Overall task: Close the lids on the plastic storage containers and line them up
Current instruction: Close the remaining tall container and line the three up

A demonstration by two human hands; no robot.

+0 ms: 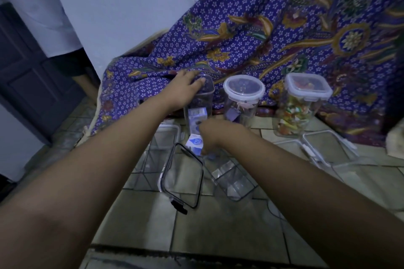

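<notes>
Containers' tallest (200, 102): left hand (185, 88) grips rim, right hand (211, 135) state unclear.

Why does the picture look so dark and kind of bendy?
Head view: the room is dim with a bluish tint; the wide lens bends the floor tiles and stretches the forearms; the right hand looks smeared, and the clear containers blur together.
</notes>
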